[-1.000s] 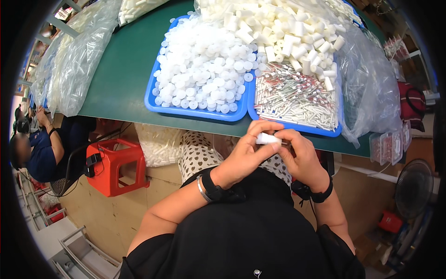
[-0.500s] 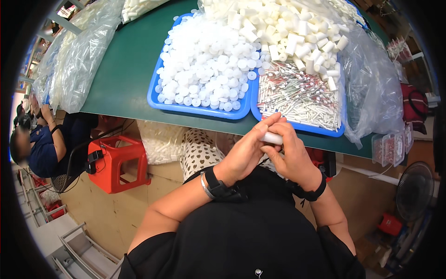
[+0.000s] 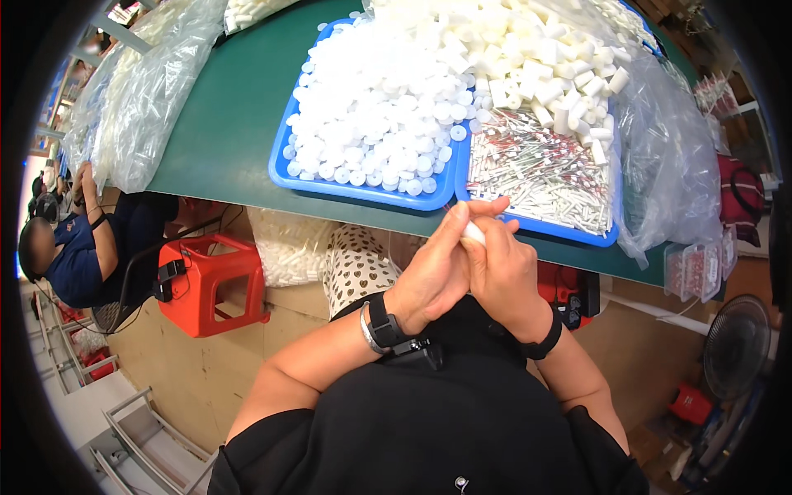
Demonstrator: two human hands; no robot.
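My right hand (image 3: 505, 268) is closed round a small white cylinder (image 3: 473, 233), which tilts up from between the thumb and fingers. My left hand (image 3: 431, 276) presses against the right one, its thumb tip at the cylinder's upper end. Its fingers are bent behind the cylinder, and what they pinch is too small or hidden to name. Just beyond my hands, a blue tray (image 3: 540, 224) holds many thin white pieces with reddish wires (image 3: 536, 177) and a heap of cream-white cylinders (image 3: 569, 82). The blue tray beside it (image 3: 355, 191) is heaped with translucent white discs (image 3: 371, 115).
The trays stand on a green table (image 3: 223, 124). Plastic bags (image 3: 668, 165) lie at the right and far left (image 3: 157, 91). A red stool (image 3: 210, 285) stands below, near a seated person (image 3: 82, 247). A fan (image 3: 737, 342) is at right.
The white cylinder has turned from lying nearly level to tilting upward, and shifted slightly left. My right hand has closed more fully around it. My left thumb has moved up to its end.
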